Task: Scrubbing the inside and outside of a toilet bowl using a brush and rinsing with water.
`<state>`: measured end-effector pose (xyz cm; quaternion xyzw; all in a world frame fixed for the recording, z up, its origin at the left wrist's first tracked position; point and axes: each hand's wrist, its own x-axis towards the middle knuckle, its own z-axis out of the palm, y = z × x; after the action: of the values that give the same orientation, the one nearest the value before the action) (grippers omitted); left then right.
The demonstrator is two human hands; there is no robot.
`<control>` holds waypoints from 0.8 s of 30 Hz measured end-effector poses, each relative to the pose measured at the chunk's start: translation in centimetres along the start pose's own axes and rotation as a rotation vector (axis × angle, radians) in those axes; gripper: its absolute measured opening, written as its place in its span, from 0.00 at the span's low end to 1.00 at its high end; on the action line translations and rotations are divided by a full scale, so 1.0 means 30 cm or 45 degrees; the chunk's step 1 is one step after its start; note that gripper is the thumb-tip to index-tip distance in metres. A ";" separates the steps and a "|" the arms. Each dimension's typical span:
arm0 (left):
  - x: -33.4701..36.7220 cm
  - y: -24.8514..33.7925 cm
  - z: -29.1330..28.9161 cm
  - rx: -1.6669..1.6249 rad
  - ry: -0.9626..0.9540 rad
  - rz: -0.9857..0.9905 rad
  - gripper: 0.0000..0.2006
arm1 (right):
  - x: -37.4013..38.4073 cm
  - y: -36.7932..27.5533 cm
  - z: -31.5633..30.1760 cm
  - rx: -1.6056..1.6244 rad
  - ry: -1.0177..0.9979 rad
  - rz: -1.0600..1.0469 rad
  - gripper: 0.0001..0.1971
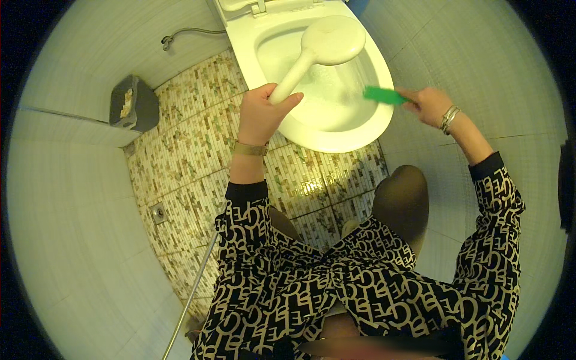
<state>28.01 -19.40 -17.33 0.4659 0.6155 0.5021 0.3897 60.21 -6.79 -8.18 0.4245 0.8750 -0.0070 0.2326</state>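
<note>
A white shower head (333, 41) is held by its handle in my left hand (261, 114), its round head over the toilet bowl. Fine streaks like water show inside the bowl beneath it. My right hand (431, 107) grips a green-handled brush (384, 95) at the right rim of the white toilet (327, 143). Motion blurs the brush's end, and its bristles cannot be made out. The seat and lid are raised at the back of the toilet.
A grey waste bin (145, 108) with crumpled paper stands by the left wall. Behind it, a metal hose (192, 30) runs from a wall valve to the toilet. A floor drain (158, 212) lies in the mosaic-patterned floor. A thin silvery hose or rod (191, 291) slants at lower left.
</note>
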 end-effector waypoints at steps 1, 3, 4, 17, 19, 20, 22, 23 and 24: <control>0.002 0.010 0.005 -0.008 0.000 0.000 0.15 | -0.006 -0.045 -0.036 -0.007 -0.004 0.003 0.18; 0.012 0.010 0.036 0.041 0.025 0.076 0.16 | -0.011 -0.096 -0.063 -0.162 -0.144 -0.156 0.16; 0.017 0.011 0.040 0.033 0.024 0.081 0.16 | 0.029 -0.085 -0.075 -0.177 -0.192 -0.162 0.13; 0.000 -0.003 -0.050 0.051 0.173 0.090 0.15 | 0.387 -0.195 -0.095 -0.715 -0.436 -0.253 0.14; 0.004 -0.012 -0.040 0.051 0.180 0.111 0.16 | 0.303 -0.237 -0.099 -0.661 -0.674 -0.274 0.15; 0.004 -0.018 -0.043 0.043 0.180 0.109 0.16 | 0.283 -0.227 -0.089 -0.376 -0.687 -0.395 0.15; 0.007 -0.016 -0.047 0.032 0.178 0.115 0.16 | 0.295 -0.185 -0.073 -0.079 -0.701 -0.414 0.15; 0.007 -0.015 -0.051 0.064 0.177 0.095 0.16 | 0.319 -0.160 -0.078 -0.082 -0.699 -0.409 0.15; 0.002 -0.005 -0.056 0.099 0.176 0.068 0.16 | 0.330 -0.153 -0.101 -0.315 -0.572 -0.187 0.16</control>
<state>26.37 -19.77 -17.15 0.4612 0.6474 0.5191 0.3143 50.32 -1.76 -10.40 0.3159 0.8241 -0.0108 0.4701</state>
